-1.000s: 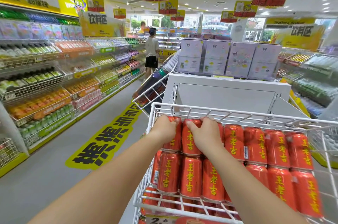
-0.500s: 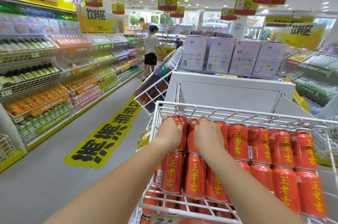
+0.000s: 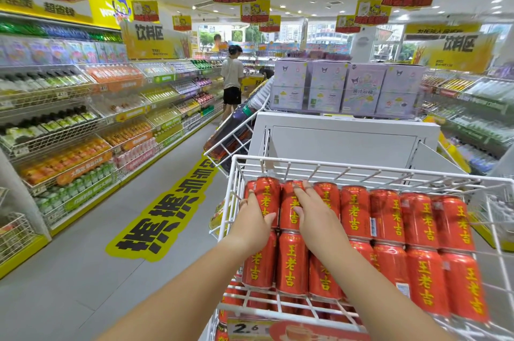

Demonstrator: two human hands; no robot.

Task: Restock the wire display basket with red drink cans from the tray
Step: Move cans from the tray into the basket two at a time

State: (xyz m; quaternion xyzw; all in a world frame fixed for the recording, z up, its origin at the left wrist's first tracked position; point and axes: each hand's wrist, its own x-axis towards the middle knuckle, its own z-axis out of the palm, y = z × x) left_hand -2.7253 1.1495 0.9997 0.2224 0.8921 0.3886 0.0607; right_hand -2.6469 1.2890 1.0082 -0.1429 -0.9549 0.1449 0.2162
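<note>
A store aisle is seen, with drink shelves along the left and a shopper far down it. A white wire basket fills the near right and is packed with rows of red cans lying on their sides. The left hand is laid against the far-left can, fingers loosely curved around its side. The right hand is rested flat and released on the next can. A price tag is fixed at the near rim.
</note>
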